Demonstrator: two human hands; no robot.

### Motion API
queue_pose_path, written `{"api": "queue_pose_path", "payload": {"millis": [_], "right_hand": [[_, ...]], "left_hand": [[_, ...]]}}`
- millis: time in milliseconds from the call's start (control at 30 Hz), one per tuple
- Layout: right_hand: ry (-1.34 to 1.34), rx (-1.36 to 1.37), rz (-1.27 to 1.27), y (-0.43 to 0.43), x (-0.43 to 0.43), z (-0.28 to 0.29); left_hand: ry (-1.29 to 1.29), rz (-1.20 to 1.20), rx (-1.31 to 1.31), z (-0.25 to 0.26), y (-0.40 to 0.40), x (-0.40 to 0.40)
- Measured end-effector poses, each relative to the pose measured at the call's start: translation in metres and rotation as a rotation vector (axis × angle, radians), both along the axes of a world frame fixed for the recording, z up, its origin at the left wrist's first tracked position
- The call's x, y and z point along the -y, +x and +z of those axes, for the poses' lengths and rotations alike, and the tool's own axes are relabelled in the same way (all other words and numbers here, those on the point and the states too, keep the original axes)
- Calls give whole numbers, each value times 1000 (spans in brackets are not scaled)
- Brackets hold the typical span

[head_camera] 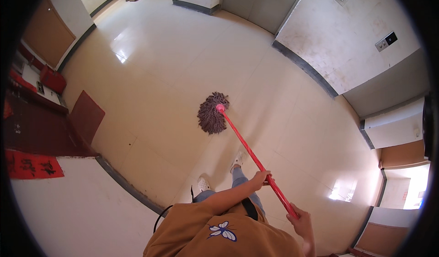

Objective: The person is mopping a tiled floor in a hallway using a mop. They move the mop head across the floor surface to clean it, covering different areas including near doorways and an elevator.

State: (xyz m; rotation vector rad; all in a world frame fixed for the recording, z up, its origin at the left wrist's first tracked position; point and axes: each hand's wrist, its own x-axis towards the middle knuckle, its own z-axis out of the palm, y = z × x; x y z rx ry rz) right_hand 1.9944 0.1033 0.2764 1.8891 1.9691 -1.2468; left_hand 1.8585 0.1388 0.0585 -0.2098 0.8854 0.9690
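A string mop with a dark grey-brown head (211,116) rests on the glossy tiled floor (164,112) ahead of my feet. Its red handle (244,143) slants from a pink socket (220,108) down to the lower right. Partway along the handle, my left hand (262,180) is wrapped around it. My right hand (300,218) grips the same handle close to its upper end. The mop strands are spread mostly to the left of the socket.
Grey elevator doors (262,4) stand beyond a scuffed white wall (343,34) with call panels. At left, a dark red mat (87,117) lies before a dark red door (37,123), near a red box (52,79). A grey baseboard (130,185) runs close by my left side.
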Motion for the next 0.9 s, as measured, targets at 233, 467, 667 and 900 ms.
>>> {"api": "queue_pose_path", "payload": {"millis": [233,467,667,900], "right_hand": [[154,-234,147,-63,-93,-85],[3,-429,77,-186,-224,-230],[-600,-670,-274,-170,-269,-222],[-1061,-712,-661,-19,-263,-134]], "left_hand": [[-23,295,25,-51,-63,-72],[-26,237,-561,-81,-152,-172],[-131,18,-516,-68,-163,-214],[-306,194,76,-91,-80,-231]]}}
